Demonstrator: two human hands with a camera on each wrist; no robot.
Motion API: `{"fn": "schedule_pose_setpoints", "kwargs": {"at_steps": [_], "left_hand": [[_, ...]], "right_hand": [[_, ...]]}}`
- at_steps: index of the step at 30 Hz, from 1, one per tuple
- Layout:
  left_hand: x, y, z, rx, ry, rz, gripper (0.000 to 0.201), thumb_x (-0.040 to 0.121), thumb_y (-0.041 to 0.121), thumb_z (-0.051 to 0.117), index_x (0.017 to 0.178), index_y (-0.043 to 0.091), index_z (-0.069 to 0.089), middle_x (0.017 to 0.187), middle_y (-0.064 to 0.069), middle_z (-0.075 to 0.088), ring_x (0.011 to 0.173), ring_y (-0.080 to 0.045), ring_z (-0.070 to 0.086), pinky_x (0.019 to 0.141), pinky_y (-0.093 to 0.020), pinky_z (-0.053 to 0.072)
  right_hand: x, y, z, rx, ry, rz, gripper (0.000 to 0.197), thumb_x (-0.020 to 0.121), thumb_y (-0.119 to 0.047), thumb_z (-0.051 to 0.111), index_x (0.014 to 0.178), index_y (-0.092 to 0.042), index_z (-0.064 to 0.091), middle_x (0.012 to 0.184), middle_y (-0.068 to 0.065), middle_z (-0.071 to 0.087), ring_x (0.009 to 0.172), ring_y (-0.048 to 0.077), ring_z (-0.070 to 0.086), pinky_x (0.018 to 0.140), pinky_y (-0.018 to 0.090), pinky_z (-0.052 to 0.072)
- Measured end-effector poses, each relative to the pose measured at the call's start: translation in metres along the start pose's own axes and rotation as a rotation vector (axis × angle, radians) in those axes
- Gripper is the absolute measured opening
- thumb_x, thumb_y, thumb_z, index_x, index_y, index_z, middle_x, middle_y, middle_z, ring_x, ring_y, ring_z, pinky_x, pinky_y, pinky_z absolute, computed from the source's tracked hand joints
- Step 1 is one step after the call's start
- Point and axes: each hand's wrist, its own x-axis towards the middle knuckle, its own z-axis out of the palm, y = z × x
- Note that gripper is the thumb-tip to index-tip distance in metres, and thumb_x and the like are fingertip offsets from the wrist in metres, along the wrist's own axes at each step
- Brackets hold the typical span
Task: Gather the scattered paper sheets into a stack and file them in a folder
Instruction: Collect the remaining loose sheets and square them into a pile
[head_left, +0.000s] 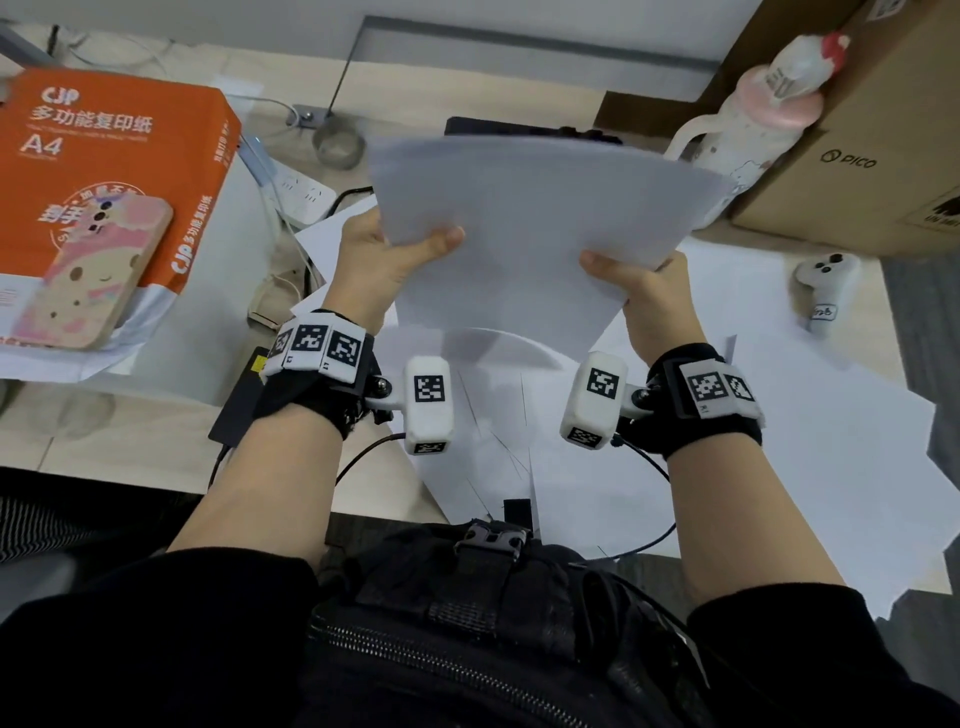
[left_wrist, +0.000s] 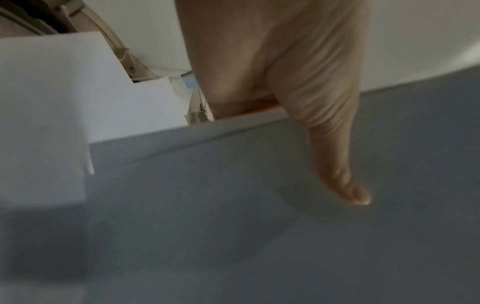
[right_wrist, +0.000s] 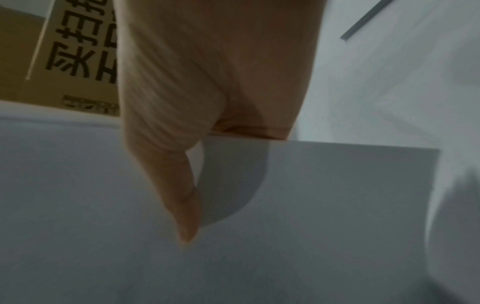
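1. Your bench (head_left: 130, 436) is pale and smooth, pushed against a white wall, with a grey floor showing at its right edge.
2. Loose white sheets (head_left: 779, 441) lie flat and overlapping across the bench in front of you, thin and matte.
3. Your left hand (head_left: 379, 254) pinches the paper stack (head_left: 524, 228) at its left edge, thumb on top; your right hand (head_left: 649, 296) pinches the right edge the same way.
4. The stack is lifted above the loose sheets and tilted, its lower end bowing.
5. At the left sits an orange paper ream (head_left: 104, 171), boxy and glossy, with a pink phone (head_left: 88, 275) lying on it.
6. At the right stands a brown cardboard box (head_left: 872, 145), a white bottle (head_left: 753, 130) with a pink band beside it, and a white controller (head_left: 826, 291) nearer you.
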Motion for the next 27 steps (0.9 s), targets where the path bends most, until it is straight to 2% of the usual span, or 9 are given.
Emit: {"fn": "schedule_pose_setpoints", "kwargs": {"at_steps": [4,8,10,12,15,18,21,23,27], "left_hand": [[-0.004,-0.007,-0.003,0.006,0.006,-0.036,0.023,0.073,0.006,0.077,0.084,0.022,0.066,0.073,0.019,0.071,0.076,0.004,0.067,0.069,-0.011,0.049],[-0.005,-0.008,0.007,-0.025,-0.059,-0.022,0.024,0.057,0.017,0.085,0.076,0.026,0.074,0.083,0.011,0.074,0.086,-0.006,0.068,0.078,-0.023,0.053],[-0.006,-0.004,0.006,-0.032,-0.094,-0.016,0.034,0.048,0.030,0.091,0.078,0.027,0.075,0.088,0.010,0.074,0.091,-0.009,0.068,0.082,-0.025,0.052],[-0.007,-0.002,0.000,-0.043,-0.117,-0.030,0.040,0.044,0.037,0.091,0.080,0.029,0.076,0.088,0.012,0.074,0.091,-0.007,0.068,0.081,-0.020,0.051],[-0.008,-0.005,-0.003,-0.005,-0.119,-0.047,0.040,0.055,0.023,0.089,0.090,0.023,0.070,0.085,0.013,0.074,0.088,-0.004,0.068,0.077,-0.017,0.050],[-0.010,-0.007,0.007,0.046,-0.093,-0.038,0.030,0.066,0.006,0.082,0.086,0.022,0.069,0.082,0.013,0.073,0.086,-0.006,0.069,0.079,-0.022,0.052],[-0.008,0.000,0.010,0.030,-0.035,0.021,0.027,0.059,0.008,0.085,0.074,0.027,0.074,0.082,0.011,0.074,0.087,-0.010,0.069,0.082,-0.027,0.054],[-0.007,0.005,0.005,0.027,-0.034,0.037,0.024,0.057,0.011,0.086,0.071,0.027,0.075,0.080,0.012,0.074,0.084,-0.008,0.069,0.080,-0.024,0.053],[-0.009,-0.001,-0.005,0.031,-0.004,0.019,0.027,0.071,-0.002,0.077,0.085,0.019,0.067,0.074,0.019,0.072,0.076,0.002,0.067,0.072,-0.014,0.050]], "right_hand": [[-0.007,0.011,-0.003,-0.038,-0.016,0.053,0.037,0.062,-0.009,0.076,0.098,-0.012,0.068,0.098,0.005,0.071,0.095,0.020,0.067,0.090,0.032,0.052],[-0.008,0.006,0.003,-0.059,-0.085,-0.023,0.031,0.068,0.003,0.074,0.092,-0.015,0.067,0.094,0.004,0.069,0.090,0.016,0.066,0.084,0.027,0.053],[-0.007,0.004,0.000,-0.046,-0.085,-0.028,0.032,0.066,0.001,0.075,0.093,-0.015,0.068,0.096,0.005,0.069,0.093,0.019,0.065,0.088,0.032,0.053],[-0.007,0.006,-0.005,-0.025,-0.066,0.014,0.031,0.062,-0.004,0.076,0.090,-0.015,0.070,0.096,0.005,0.070,0.095,0.021,0.065,0.092,0.037,0.051],[-0.010,0.011,-0.006,-0.042,-0.045,0.043,0.035,0.060,-0.005,0.076,0.092,-0.014,0.068,0.096,0.005,0.070,0.093,0.019,0.066,0.090,0.033,0.052],[-0.011,0.010,0.002,-0.039,-0.050,0.016,0.032,0.064,0.003,0.076,0.090,-0.013,0.067,0.094,0.005,0.069,0.087,0.017,0.066,0.087,0.033,0.053],[-0.008,0.001,0.005,0.011,-0.034,-0.041,0.029,0.065,0.008,0.075,0.082,-0.016,0.070,0.086,0.002,0.070,0.085,0.018,0.065,0.086,0.036,0.051],[-0.006,-0.003,0.003,0.030,-0.044,-0.065,0.024,0.063,0.002,0.075,0.078,-0.016,0.072,0.083,-0.001,0.071,0.085,0.019,0.065,0.083,0.032,0.052],[-0.007,0.004,-0.001,-0.025,-0.081,0.001,0.025,0.070,0.003,0.074,0.091,-0.009,0.069,0.090,0.002,0.072,0.088,0.017,0.068,0.080,0.025,0.052]]}}
